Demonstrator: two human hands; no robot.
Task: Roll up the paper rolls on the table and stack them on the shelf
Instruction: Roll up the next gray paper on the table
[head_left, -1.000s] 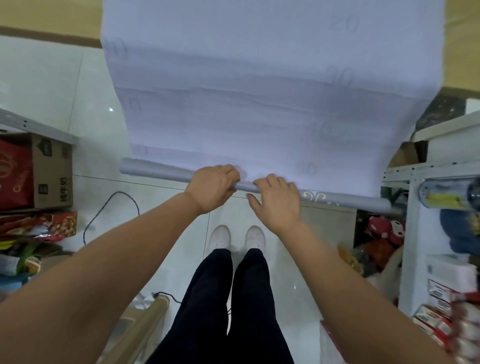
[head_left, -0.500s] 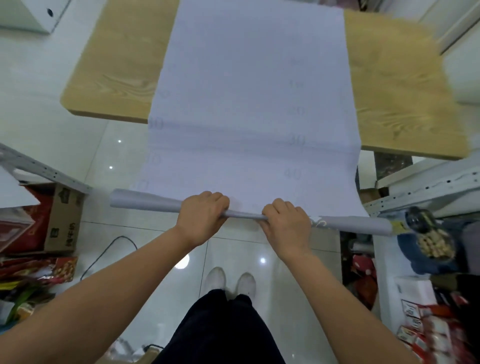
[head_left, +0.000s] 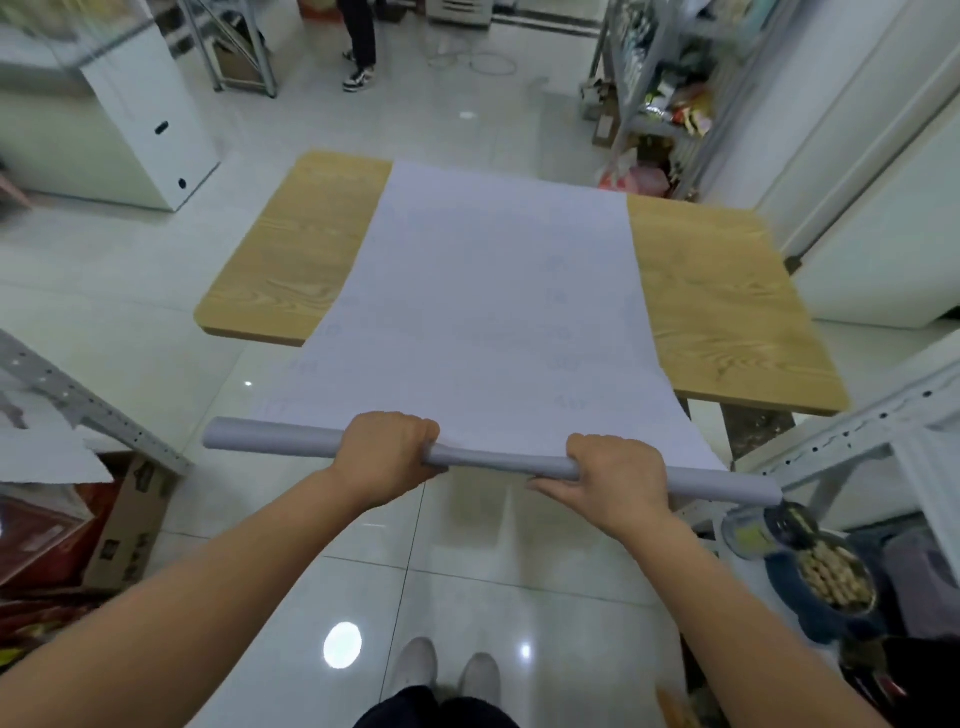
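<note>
Paper roll (head_left: 270, 441), one: pale grey, partly wound into a long tube. I hold it level in the air above the tiled floor (head_left: 467, 561), short of the worktop's near edge. Its loose sheet (head_left: 493, 312), one, runs from the tube away from me, over that near edge and flat along the middle of the worktop to the far edge. Faint printed marks on it, too pale to read.

Hands, two, both mine. Left hand (head_left: 387, 452): fingers curled over the top of the tube, gripping it left of the middle. Right hand (head_left: 615, 473): fingers curled over the tube right of the middle, thumb stretched out beneath. Bare tube shows between them, and both ends stick out past my hands.

Worktop (head_left: 291, 270), one: light wood grain, rounded corners, bare on both sides of the sheet.

Shelf frames (head_left: 78, 400), two close by, pale perforated metal: one at my left, one at my right (head_left: 857, 421).

Cardboard box (head_left: 130, 525), one, under the left frame.

Jar (head_left: 753, 530), one, blurred, just below the tube's right end.

Shoes (head_left: 447, 675), two, pale, mine, at the bottom edge.

Second person (head_left: 361, 47), one: legs only, beyond the worktop.
</note>
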